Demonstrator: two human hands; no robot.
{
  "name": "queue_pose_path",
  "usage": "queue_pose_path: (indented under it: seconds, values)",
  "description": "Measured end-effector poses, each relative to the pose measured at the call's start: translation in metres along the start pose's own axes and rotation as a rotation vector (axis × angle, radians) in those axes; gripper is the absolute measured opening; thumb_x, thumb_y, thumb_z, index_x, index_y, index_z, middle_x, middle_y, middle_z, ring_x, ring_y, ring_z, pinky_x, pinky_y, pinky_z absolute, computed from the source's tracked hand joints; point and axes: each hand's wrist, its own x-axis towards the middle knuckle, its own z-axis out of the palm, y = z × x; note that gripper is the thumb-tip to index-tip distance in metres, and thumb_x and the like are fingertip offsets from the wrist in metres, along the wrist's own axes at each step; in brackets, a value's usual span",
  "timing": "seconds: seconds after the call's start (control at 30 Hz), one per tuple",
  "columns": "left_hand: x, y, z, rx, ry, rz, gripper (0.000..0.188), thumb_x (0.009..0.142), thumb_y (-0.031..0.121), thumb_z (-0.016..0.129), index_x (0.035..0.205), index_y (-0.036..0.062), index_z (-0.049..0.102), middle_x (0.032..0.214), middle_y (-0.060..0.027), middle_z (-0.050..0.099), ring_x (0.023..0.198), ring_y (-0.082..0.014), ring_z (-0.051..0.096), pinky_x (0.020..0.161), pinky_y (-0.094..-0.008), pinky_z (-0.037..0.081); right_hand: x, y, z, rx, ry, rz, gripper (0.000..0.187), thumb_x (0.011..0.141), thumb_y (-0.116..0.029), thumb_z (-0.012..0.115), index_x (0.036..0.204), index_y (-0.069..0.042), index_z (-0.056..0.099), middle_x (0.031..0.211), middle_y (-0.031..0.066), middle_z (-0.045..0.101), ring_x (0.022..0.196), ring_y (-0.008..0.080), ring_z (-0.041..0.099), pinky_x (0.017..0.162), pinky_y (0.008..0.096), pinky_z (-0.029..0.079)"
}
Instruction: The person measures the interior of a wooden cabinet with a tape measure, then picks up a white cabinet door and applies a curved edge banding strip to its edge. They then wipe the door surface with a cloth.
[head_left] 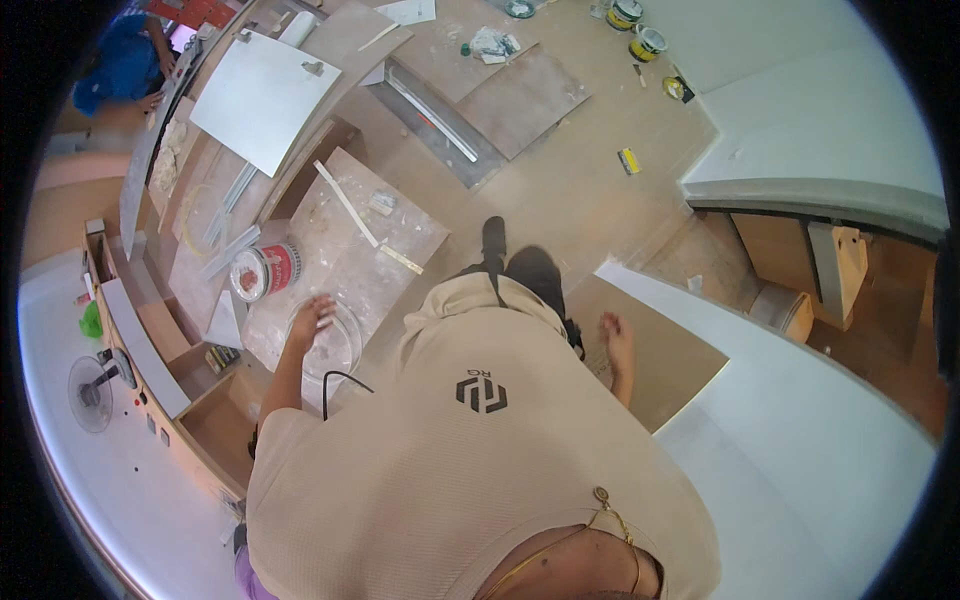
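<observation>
Left hand (315, 315) has its fingers loosely spread, nothing seen in it, over the round see-through tub (343, 352) at the near end of the dusty board (410, 215); contact can't be told. Right hand (618, 340) is loosely curled beside the brown sheet (655, 365); can't tell how far its fingers close or if it touches. Tub looks like thin plastic: probably light, a bit bendy, slick where dusty; best held by opposite sides of the rim. Red-labelled can (266, 272), just past the left hand, is likely stiff and heavier if filled; hold around the body. Brown sheet seems flat and fairly stiff, could chip at corners; hold by its edges. Wooden box (225, 415) and black cable (345, 377) crowd the left; white panel (770, 420) edges the right. More room seems to lie forward over the floor (590, 215).
</observation>
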Motion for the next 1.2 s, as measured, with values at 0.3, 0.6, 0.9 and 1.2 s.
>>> queue_pose_path:
  seconds: [0.3, 0.6, 0.9, 1.2]
  values:
    - [-0.03, -0.019, 0.142, -0.131, 0.035, 0.019, 0.042, 0.106, 0.034, 0.058, 0.143, 0.0138, 0.057, 0.137, -0.0059, 0.068, 0.117, -0.0205, 0.065, 0.1, -0.0395, 0.05, 0.188, -0.213, 0.028, -0.413, -0.499, -0.363, 0.031, 0.105, -0.015, 0.061, 0.133, -0.005, 0.067, 0.12, 0.011, 0.075, 0.106, 0.0203, 0.071, 0.09, 0.0345, 0.056]
    - [-0.101, -0.128, 0.366, -0.649, 0.098, -0.426, 0.049, 0.106, 0.032, 0.059, 0.151, 0.0144, 0.051, 0.143, -0.0044, 0.064, 0.127, -0.0246, 0.062, 0.097, -0.0417, 0.054, 0.391, -0.342, 0.046, -1.008, -0.766, -0.609, 0.039, 0.098, -0.023, 0.068, 0.132, -0.005, 0.068, 0.118, 0.0218, 0.075, 0.109, 0.0373, 0.073, 0.096, 0.0449, 0.057]
    - [-0.099, -0.072, 0.404, -0.905, 0.482, -0.274, 0.051, 0.107, 0.036, 0.057, 0.152, 0.0137, 0.052, 0.141, -0.0061, 0.065, 0.125, -0.0263, 0.064, 0.102, -0.0445, 0.053, 0.5, -0.527, 0.13, -1.213, -0.668, -0.903, 0.039, 0.098, -0.024, 0.069, 0.132, -0.005, 0.068, 0.114, 0.0228, 0.076, 0.107, 0.0415, 0.072, 0.093, 0.0484, 0.056]
    - [0.034, 0.048, 0.235, -0.691, 0.534, -0.08, 0.055, 0.102, 0.048, 0.067, 0.142, 0.0107, 0.063, 0.136, -0.005, 0.066, 0.115, -0.0222, 0.066, 0.096, -0.0403, 0.054, 0.472, -0.559, 0.284, -1.181, -0.923, -0.977, 0.038, 0.099, -0.024, 0.069, 0.133, -0.005, 0.068, 0.115, 0.0215, 0.075, 0.102, 0.0318, 0.074, 0.091, 0.0418, 0.056]
